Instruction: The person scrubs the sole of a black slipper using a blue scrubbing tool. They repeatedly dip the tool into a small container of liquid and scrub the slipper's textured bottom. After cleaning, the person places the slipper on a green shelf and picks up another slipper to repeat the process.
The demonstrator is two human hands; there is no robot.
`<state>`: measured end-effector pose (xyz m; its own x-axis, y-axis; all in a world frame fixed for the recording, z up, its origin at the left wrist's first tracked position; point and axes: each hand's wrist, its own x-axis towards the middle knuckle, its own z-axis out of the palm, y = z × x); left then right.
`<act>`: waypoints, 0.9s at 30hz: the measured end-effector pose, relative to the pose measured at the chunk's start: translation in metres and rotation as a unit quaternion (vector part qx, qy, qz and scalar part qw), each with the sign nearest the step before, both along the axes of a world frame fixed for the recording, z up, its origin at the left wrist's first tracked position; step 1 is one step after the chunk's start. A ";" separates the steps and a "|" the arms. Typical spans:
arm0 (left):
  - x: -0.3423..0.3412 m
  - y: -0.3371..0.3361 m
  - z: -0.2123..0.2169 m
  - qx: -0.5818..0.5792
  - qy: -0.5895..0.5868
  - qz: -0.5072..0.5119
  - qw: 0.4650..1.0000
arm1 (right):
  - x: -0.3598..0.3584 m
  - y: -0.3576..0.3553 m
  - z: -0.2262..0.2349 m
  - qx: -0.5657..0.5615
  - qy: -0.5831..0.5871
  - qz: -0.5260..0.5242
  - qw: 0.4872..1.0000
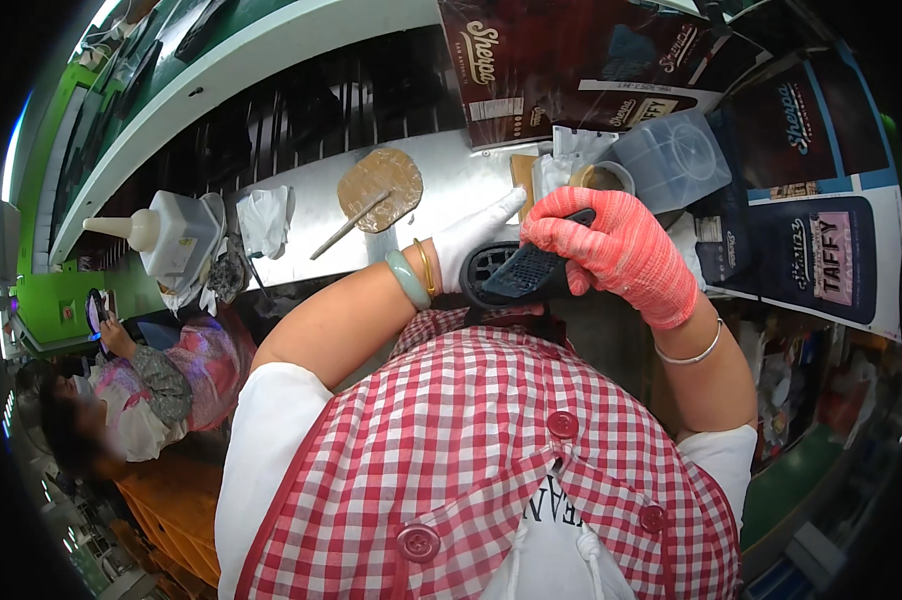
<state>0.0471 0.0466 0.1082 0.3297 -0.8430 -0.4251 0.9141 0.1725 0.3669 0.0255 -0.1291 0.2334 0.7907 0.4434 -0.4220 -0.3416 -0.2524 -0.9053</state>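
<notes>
In front of my apron is a black shoe sole [484, 268], its rounded end showing a grid of hollows. My left hand [481, 232], in a white glove, holds it along the left side, with the fingers pointing forward and the thumb hidden. My right hand [603, 245], in a pinkish-red knit glove, is closed around a dark brush-like tool [524, 272] with a bluish, gridded face. The tool lies over the sole, and its black end pokes out above my knuckles. Most of the sole's right part is covered by the tool and my right hand.
On the metal table [316, 245] lie a brown round pad [381, 185] with a thin stick [349, 226] and white cloth [265, 221]. A white squeeze bottle [171, 238] stands left, a clear plastic tub [671, 158] right, near a tape roll [611, 178]. Another person [161, 390] sits at left.
</notes>
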 end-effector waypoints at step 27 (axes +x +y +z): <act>0.013 0.046 -0.043 -0.053 -0.024 -0.129 0.990 | -0.014 -0.056 -0.054 -0.020 -0.032 -0.062 0.997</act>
<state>0.0596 0.0929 0.0648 0.1159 -0.9405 -0.3193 0.9149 -0.0240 0.4029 0.0111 -0.1852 0.1796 0.8642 0.3239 -0.3851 -0.3151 -0.2483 -0.9160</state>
